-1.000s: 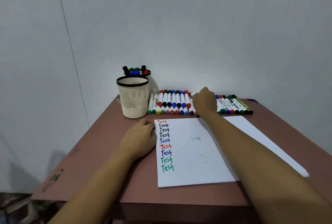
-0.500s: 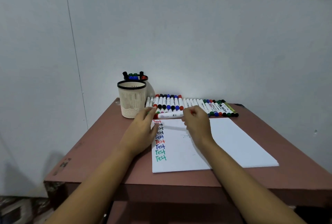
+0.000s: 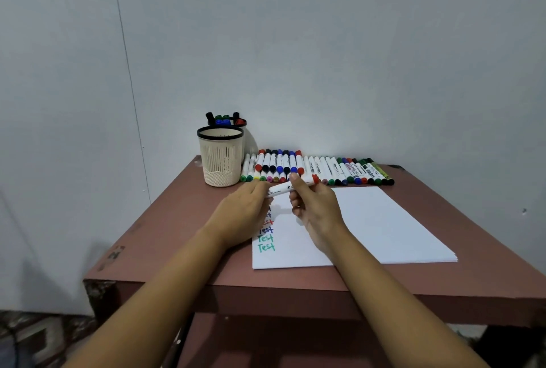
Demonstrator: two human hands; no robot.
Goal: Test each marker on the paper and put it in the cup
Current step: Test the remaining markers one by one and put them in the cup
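White-barrelled marker with a red end (image 3: 282, 188) is held level just above the far left corner of the white paper stack (image 3: 384, 226). Left hand (image 3: 242, 214): fingers curled round the marker's left end, so that end is hidden. Right hand (image 3: 317, 208): fingers pinch the barrel near its middle, and the red end sticks out to the right.

Writing runs down the paper's left edge. "Test" (image 3: 266, 247) reads twice in green at the bottom. Above those are one dark and one red, both part-covered by the left hand; the upper lines are hidden. Black print on the held barrel is too small to read.

Along the paper's far edge lies a row of capped markers (image 3: 325, 171), side by side, with red, black, blue and green caps; labels illegible.

Left of the paper's far corner stands a cream plastic mesh cup with black rim (image 3: 221, 161), upright, its bottom out of sight. Behind it is a second black-rimmed holder (image 3: 226, 122), mostly hidden, with marker caps poking out.

All of this sits on the reddish-brown tabletop (image 3: 165, 234). The bottom edge cuts off both forearms.
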